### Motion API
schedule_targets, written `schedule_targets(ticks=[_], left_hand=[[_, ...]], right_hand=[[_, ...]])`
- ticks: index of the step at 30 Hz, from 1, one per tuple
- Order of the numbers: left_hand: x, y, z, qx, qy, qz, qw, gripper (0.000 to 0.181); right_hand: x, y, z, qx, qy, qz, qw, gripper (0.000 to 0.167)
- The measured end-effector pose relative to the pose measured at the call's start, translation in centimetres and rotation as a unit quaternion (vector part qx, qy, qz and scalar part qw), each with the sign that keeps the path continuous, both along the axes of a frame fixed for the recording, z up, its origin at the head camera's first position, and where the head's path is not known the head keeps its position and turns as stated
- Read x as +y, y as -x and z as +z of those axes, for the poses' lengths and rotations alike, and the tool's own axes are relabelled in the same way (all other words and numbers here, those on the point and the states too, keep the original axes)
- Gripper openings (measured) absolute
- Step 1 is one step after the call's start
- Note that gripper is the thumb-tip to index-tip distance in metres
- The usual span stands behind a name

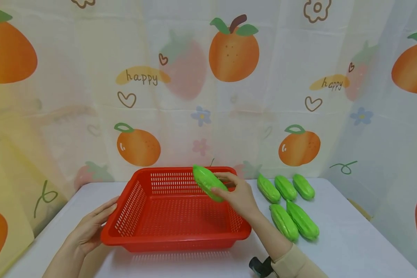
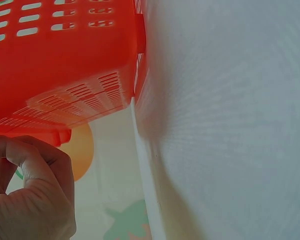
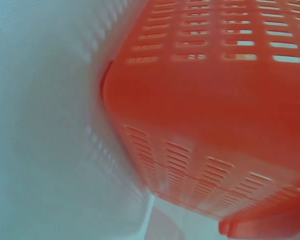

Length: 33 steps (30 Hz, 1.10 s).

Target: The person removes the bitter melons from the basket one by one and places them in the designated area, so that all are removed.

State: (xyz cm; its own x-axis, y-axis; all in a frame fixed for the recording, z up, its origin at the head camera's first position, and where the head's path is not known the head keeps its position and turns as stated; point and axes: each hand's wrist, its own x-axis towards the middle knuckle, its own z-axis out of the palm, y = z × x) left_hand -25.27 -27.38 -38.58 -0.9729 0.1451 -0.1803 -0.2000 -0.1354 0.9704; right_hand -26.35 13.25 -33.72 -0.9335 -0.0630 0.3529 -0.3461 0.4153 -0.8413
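Observation:
A red plastic basket (image 1: 180, 244) with slotted walls stands on the white table. My left hand (image 1: 90, 227) grips its left rim. In the left wrist view, the bent fingers of that hand (image 2: 32, 187) reach up to the basket's rim (image 2: 55, 136). Over the right back part of the basket, my right hand (image 1: 239, 195) holds a glossy bright green gourd (image 1: 208, 182) between thumb and fingers, its narrow end pointing up and left. The right wrist view has only the basket's outer wall (image 3: 205, 105) and the tabletop; the right hand is out of it.
Several more green gourds (image 1: 302, 220) lie in two rows on the table (image 1: 347, 239), right of the basket. A small black object (image 1: 260, 266) sits near the front edge, by the right sleeve. A fruit-printed curtain (image 1: 229, 116) hangs behind the table.

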Motion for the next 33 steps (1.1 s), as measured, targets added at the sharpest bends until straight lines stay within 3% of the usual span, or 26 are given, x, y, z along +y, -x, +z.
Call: schedule_targets(ticks=[21,33], left_hand=[[0.0,0.1,0.0,0.0,-0.005,-0.003,1.0,0.031],[0.0,0.0,0.0,-0.002,-0.002,-0.001,1.0,0.031]], right_hand=[[4.9,-1.5,-0.4,0.014,0.016,-0.035,0.9992,0.04],[7.8,-3.1,-0.3,-0.014,0.017,-0.064,0.9977,0.043]])
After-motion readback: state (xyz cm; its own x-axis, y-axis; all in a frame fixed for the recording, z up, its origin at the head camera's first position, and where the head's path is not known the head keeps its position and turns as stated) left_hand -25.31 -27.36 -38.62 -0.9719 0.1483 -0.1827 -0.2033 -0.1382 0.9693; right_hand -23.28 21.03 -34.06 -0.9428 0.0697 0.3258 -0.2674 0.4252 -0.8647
